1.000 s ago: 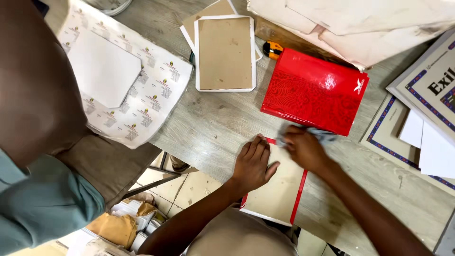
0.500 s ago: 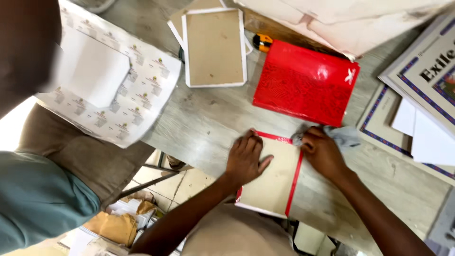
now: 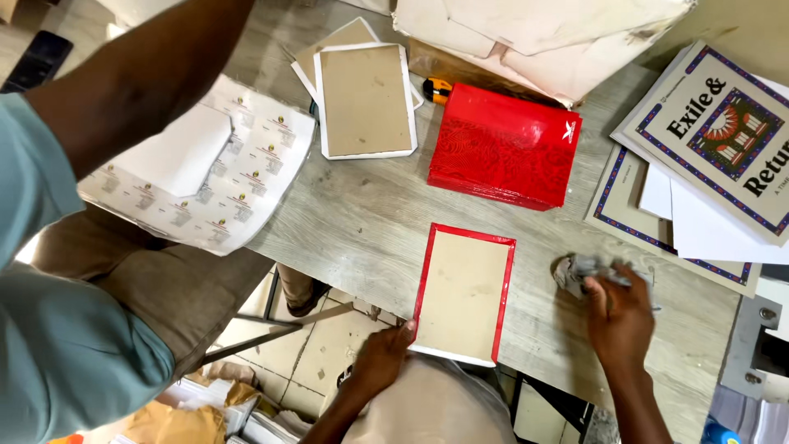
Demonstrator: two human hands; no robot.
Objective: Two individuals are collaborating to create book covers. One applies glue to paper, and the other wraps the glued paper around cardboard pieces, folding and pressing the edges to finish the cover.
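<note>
Both hands have come off the board's face since the earlier frame — left hand (image 3: 376,362) now at the near left corner of the red-edged board (image 3: 462,294), right hand (image 3: 620,316) out to the right on a crumpled grey rag (image 3: 578,271). Board lies flat on the grey table (image 3: 362,222), near edge overhanging. Judged stiff, light, thin — best taken by an edge or corner. Left fingertips (image 3: 404,330) curled, touching the corner; right fingers closed around the rag.
</note>
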